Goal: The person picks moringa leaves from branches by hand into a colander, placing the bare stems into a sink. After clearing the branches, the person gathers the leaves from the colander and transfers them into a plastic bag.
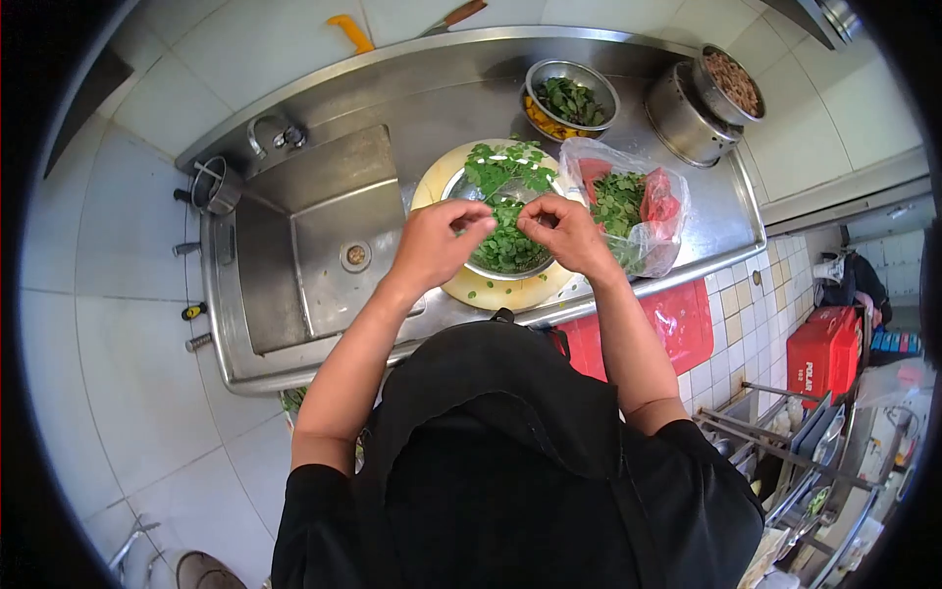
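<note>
My left hand [444,239] is over the left side of a metal bowl [481,271], thumb and fingertips drawn together; whatever is between them is too small to make out. Opposite it, my right hand [571,234] pinches at a leafy green sprig [510,167], whose leaves spread over the bowl's far side. Loose green leaves [508,245] fill the bowl below both hands. The bowl stands on a round, pale yellow board [432,187], with a few leaf bits on its near edge. Right of my right hand, an open clear plastic bag [669,250] holds more leafy stems [618,203] and something red.
A sink basin [343,201] with a tap [265,135] is at the left. Behind the board stands a bowl [572,67] of dark leaves and yellow pieces. At the back right, a pot of brown food [731,83] rests against a larger pot [687,133]. A red surface [677,329] lies below the counter.
</note>
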`<state>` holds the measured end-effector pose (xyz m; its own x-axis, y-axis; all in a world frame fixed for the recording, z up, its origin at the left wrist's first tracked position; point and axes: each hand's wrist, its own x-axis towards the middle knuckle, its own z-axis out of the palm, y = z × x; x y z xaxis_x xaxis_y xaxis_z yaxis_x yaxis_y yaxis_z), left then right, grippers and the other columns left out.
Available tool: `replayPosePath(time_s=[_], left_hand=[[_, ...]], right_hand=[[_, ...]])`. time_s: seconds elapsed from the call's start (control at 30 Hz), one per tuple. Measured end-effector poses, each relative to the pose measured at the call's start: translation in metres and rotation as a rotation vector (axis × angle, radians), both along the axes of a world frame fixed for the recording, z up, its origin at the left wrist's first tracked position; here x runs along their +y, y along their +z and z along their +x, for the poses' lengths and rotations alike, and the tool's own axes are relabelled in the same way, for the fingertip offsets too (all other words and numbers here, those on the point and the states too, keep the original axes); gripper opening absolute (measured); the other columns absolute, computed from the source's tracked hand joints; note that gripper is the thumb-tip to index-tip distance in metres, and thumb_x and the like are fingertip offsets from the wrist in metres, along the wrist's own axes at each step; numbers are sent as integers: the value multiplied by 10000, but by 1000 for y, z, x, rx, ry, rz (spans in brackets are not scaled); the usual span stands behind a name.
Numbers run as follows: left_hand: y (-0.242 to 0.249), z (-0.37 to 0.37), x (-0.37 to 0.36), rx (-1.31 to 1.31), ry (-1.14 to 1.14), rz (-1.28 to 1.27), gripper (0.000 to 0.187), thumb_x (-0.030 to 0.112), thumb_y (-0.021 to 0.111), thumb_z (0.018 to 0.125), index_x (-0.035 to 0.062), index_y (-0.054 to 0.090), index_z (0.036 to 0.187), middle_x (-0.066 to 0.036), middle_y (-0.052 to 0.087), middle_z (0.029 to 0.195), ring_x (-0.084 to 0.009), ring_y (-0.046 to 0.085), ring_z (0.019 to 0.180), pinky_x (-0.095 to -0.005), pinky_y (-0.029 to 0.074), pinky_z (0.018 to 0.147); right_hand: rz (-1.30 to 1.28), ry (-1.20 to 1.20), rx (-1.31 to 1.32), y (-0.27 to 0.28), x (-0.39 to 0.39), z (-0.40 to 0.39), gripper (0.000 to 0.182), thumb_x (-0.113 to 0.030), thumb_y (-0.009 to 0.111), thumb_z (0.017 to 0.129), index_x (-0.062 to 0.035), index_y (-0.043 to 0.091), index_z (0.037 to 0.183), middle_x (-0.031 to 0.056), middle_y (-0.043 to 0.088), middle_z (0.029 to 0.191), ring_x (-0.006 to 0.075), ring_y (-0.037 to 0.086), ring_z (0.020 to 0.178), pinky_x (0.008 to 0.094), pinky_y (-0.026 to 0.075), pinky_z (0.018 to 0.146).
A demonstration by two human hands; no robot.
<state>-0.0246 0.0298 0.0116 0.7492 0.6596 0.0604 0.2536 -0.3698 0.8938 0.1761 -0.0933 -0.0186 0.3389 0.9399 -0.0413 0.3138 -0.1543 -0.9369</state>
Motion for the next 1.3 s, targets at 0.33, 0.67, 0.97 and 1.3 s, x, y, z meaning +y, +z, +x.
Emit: replayPosePath(time_s=[0.33, 0.67, 0.97, 1.3], left_hand=[[-16, 33, 3, -61, -153, -205, 217, 82, 740, 898, 20, 713, 1104, -34, 717, 918, -81, 646, 820, -249, 531, 780], [-8, 25, 7, -130, -151, -231, 129, 59, 728, 902, 17, 734, 1024, -2, 717, 906, -56, 632, 810, -235, 520, 758], [-13, 20, 20, -125, -141, -279, 135, 79, 730, 908, 13, 741, 1025, -2, 717, 906, -66, 632, 811, -236, 515, 754], [-14, 33, 15, -196, -175, 118, 169, 137, 759, 875, 43, 763, 1015, -100, 724, 1032, -213, 677, 990, -332, 499, 930]], right_hand=[[117, 12, -131, 21, -8, -4, 164, -144, 734, 898, -7, 691, 977, 9, 605, 850, 80, 525, 736, 259, 442, 652], [186, 96, -158, 29, 1, -8, 138, -128, 704, 874, -2, 671, 922, 86, 614, 832, 177, 599, 743, 317, 489, 695], [163, 127, -190, 31, -4, 4, 122, -106, 698, 910, 4, 657, 941, 30, 569, 843, 102, 536, 742, 274, 456, 675], [166, 60, -193, 29, -7, 5, 131, -113, 704, 919, 7, 661, 948, 27, 575, 836, 106, 539, 741, 276, 457, 673]])
